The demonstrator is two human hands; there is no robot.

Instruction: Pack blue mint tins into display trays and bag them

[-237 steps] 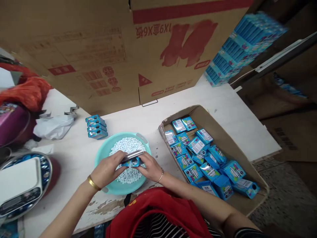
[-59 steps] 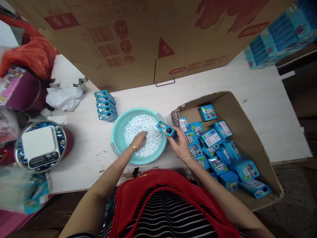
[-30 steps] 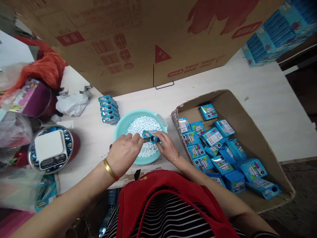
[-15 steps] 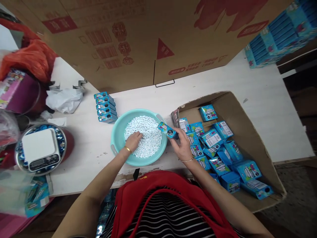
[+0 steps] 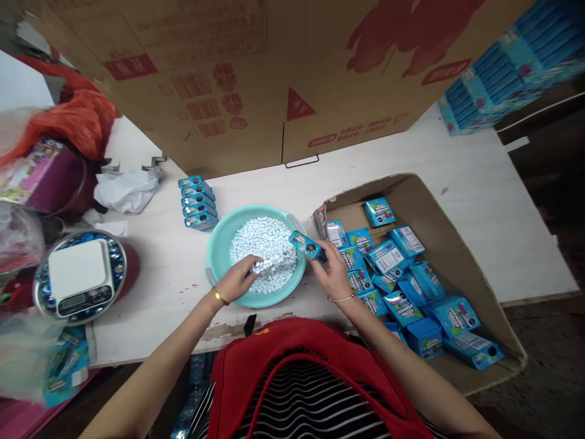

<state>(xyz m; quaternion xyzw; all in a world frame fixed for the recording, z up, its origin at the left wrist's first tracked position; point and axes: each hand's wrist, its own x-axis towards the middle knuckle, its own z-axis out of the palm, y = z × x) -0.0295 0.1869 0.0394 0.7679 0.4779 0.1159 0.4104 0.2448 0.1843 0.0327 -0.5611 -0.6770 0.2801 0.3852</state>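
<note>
A light turquoise basin is partly filled with small white candies. Over it, my left hand is closed, thumb against fingers, on what looks like a small see-through scoop heaped with candies; its outline is hard to make out. My right hand grips a blue candy box at the basin's right rim. The box is tilted towards the candies, with a dark round spot on its narrow top face. Beside the basin, several similar boxes stand in a row at the back left.
An open cardboard tray with several blue boxes lies on the right. A large carton stands behind the basin. At left, a white scale rests on a round metal container. Stacked blue packs are at the far right.
My left hand has drawn back from within the candies and lifted a heap of them towards the box. My right hand keeps the box at the rim.
</note>
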